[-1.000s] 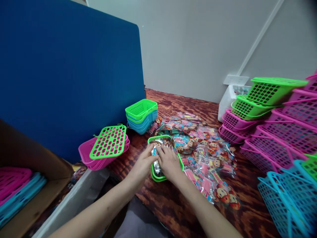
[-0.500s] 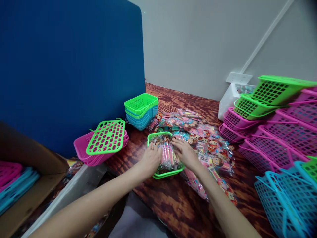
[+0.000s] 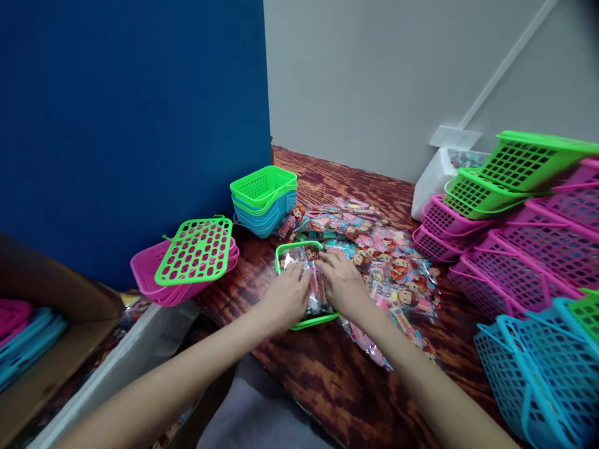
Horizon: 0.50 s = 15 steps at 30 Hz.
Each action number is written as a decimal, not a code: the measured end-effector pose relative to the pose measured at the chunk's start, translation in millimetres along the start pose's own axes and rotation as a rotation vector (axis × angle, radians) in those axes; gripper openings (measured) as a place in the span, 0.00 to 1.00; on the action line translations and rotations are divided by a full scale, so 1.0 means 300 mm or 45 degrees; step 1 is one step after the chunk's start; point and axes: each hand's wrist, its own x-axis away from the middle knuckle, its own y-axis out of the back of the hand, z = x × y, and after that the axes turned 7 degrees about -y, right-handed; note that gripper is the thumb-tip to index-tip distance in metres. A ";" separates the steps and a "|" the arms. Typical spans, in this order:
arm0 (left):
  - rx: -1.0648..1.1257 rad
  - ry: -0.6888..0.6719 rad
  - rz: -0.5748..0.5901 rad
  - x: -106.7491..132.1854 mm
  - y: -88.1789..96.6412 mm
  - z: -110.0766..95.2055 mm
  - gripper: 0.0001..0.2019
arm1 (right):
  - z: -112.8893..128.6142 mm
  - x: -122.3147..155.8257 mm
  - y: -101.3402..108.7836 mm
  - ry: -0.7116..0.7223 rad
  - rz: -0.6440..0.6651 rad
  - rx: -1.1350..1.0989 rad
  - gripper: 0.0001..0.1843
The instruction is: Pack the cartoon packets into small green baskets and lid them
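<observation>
A green plastic basket (image 3: 314, 322) stands on the table before me, filled with clear plastic packets (image 3: 319, 293) holding pink items and small cartoon figures. From the left side my left hand (image 3: 289, 293) lies over the packets, fingers stretched toward the basket's middle. My right hand (image 3: 345, 282) reaches in from the other side, its fingers apart and touching the packets near the far right corner. Both hands look open, pressing on the contents; the fingertips are partly hidden. Beside the basket, to the right, spreads a loose pile of similar packets (image 3: 402, 268).
Nested green and blue baskets (image 3: 264, 202) stand behind. A green perforated lid (image 3: 196, 249) rests on pink baskets (image 3: 150, 274) at left. Stacked pink baskets (image 3: 515, 268), green baskets (image 3: 519, 165) and blue baskets (image 3: 528, 368) line the right. A blue partition (image 3: 131, 112) rises at left.
My hands have moved closer together over the basket, now covering more of the packets. The whole view has shifted slightly.
</observation>
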 end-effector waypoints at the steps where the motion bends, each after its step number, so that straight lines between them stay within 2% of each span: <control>1: -0.043 -0.002 0.035 0.009 0.001 0.016 0.20 | 0.011 -0.031 0.003 0.011 0.048 -0.049 0.19; 4: -0.147 -0.021 0.047 0.029 0.005 0.055 0.23 | 0.027 -0.148 -0.007 0.012 0.258 -0.146 0.18; 7: -0.183 -0.027 -0.059 0.035 0.000 0.057 0.16 | 0.026 -0.236 -0.027 0.003 0.420 -0.142 0.19; 11: -0.154 -0.064 -0.124 0.037 -0.012 0.038 0.19 | 0.016 -0.237 -0.033 -0.016 0.526 -0.063 0.25; 15: -0.088 -0.054 -0.165 0.056 -0.021 0.045 0.20 | 0.010 -0.198 -0.028 -0.044 0.552 0.003 0.25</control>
